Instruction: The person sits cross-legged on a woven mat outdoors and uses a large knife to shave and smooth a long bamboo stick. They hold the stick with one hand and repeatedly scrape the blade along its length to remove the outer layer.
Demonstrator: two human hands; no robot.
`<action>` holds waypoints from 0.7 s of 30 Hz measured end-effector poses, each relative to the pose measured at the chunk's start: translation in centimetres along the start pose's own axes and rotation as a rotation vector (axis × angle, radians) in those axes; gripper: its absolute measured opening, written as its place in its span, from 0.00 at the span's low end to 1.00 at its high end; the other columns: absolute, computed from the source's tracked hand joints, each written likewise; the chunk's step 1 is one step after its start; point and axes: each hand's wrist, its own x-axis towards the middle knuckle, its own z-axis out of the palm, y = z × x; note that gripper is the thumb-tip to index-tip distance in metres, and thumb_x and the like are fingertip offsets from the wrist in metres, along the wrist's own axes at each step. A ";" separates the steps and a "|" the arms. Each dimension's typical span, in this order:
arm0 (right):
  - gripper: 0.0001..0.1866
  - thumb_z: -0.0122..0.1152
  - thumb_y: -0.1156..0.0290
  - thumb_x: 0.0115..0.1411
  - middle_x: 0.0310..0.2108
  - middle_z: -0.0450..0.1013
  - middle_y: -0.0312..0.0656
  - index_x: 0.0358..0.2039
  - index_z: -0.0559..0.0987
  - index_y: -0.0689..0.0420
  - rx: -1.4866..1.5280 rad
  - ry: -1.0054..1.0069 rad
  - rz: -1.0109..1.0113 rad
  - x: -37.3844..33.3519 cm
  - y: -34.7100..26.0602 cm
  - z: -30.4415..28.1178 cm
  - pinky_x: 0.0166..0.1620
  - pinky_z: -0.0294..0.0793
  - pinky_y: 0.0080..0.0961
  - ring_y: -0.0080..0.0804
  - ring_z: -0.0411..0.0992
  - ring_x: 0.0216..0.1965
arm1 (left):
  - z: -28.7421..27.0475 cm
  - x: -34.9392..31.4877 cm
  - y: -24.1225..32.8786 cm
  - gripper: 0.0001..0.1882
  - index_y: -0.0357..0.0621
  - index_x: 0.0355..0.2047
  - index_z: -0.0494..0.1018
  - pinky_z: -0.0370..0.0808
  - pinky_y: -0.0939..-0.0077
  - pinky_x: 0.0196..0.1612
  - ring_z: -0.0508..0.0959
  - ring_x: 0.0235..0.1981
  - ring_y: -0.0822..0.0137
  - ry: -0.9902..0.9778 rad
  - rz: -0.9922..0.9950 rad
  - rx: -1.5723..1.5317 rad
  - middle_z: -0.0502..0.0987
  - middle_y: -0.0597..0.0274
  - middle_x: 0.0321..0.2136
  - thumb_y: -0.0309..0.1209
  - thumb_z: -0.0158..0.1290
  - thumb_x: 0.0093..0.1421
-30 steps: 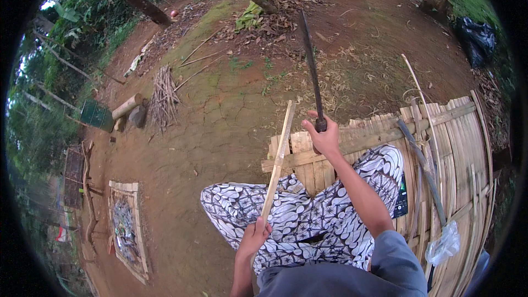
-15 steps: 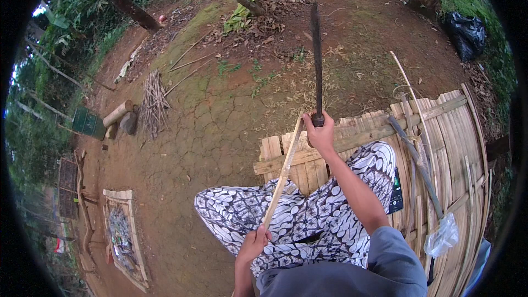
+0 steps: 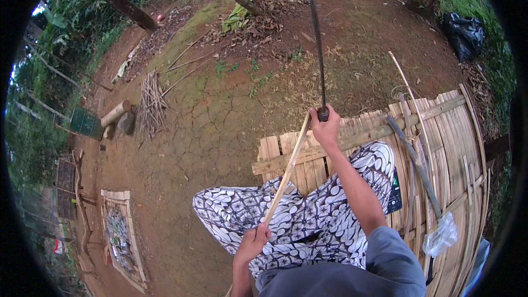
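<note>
My right hand (image 3: 327, 131) is closed round the handle of a machete (image 3: 318, 49), whose long dark blade points away from me over the ground. A pale bamboo strip (image 3: 290, 168) slants across my lap, its far end right beside the machete handle and my right thumb. Lower down, my left hand (image 3: 252, 245) is closed on the strip's near part, fingers wrapped round it. Beneath the strip lie my crossed legs in black-and-white patterned cloth (image 3: 225, 208).
I sit on a bamboo slat platform (image 3: 440, 148). To my right lie a dark pole (image 3: 416, 165), a clear plastic bag (image 3: 440, 235) and a phone (image 3: 395, 195). Thin shavings (image 3: 341, 71) litter the ground ahead. A stick bundle (image 3: 150, 104) and a framed rubbish pit (image 3: 132, 236) are leftward.
My right hand has shifted slightly right and away from me with the machete. The blade has turned more edge-on, its tip a little left. The strip's far end has moved right; my left hand barely moved.
</note>
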 end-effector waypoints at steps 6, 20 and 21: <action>0.17 0.65 0.66 0.53 0.09 0.58 0.40 0.19 0.69 0.63 -0.046 0.006 -0.070 0.5 -0.4 -0.4 0.18 0.55 0.28 0.26 0.53 0.11 | -0.1 0.0 -0.3 0.26 0.39 0.21 0.70 0.60 0.78 0.22 0.62 0.16 0.76 0.027 -0.030 0.021 0.62 0.70 0.12 0.46 0.36 0.67; 0.21 0.70 0.57 0.48 0.12 0.65 0.34 0.19 0.71 0.60 -0.024 0.133 0.241 3.8 1.0 -2.9 0.22 0.61 0.22 0.21 0.60 0.16 | -5.3 -3.9 -1.8 0.27 0.44 0.23 0.70 0.53 0.82 0.15 0.59 0.12 0.79 0.240 -0.325 -0.190 0.62 0.74 0.12 0.52 0.37 0.66; 0.22 0.71 0.56 0.47 0.12 0.65 0.33 0.19 0.71 0.60 -0.071 0.119 0.334 3.3 0.7 -2.7 0.23 0.61 0.21 0.21 0.61 0.16 | -5.4 -3.7 -1.9 0.27 0.43 0.23 0.70 0.53 0.82 0.15 0.58 0.12 0.79 0.248 -0.318 -0.236 0.61 0.74 0.12 0.52 0.36 0.66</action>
